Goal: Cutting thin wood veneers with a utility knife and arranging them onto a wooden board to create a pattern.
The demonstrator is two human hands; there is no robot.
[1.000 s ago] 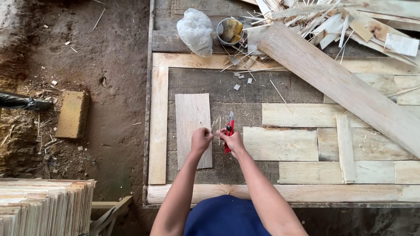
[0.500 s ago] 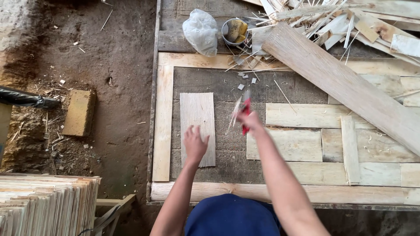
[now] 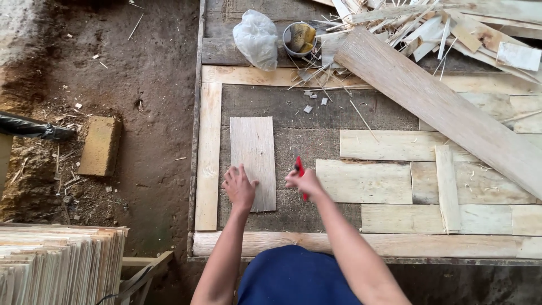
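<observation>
Veneer sheet (image 3: 252, 161), pale and upright-oblong, lies flat on the dark worktable (image 3: 316, 107), just inside the light wooden frame strip (image 3: 208, 152) along the table's left edge. Our left hand (image 3: 239, 187) rests spread on the sheet's lower left corner, fingers open, gripping nothing. Our right hand (image 3: 305, 183) is clenched around a red-handled cutter (image 3: 300, 170), just right of the sheet and not touching it.

To the right we see pale boards (image 3: 364, 181) laid in staggered rows, a narrow slat (image 3: 447, 189) standing across them, and a long plank (image 3: 440, 107) slanting down over them. At the table's far edge sit a crumpled plastic bag (image 3: 257, 38), a small tin (image 3: 298, 38) and a heap of wood scraps (image 3: 418, 22). On the dirt floor to the left lie a brick-like block (image 3: 100, 146) and a stack of thin sheets (image 3: 59, 262).

We cannot make out the cutter's blade; our hand covers most of the tool. The plank and scrap heap run out of view.
</observation>
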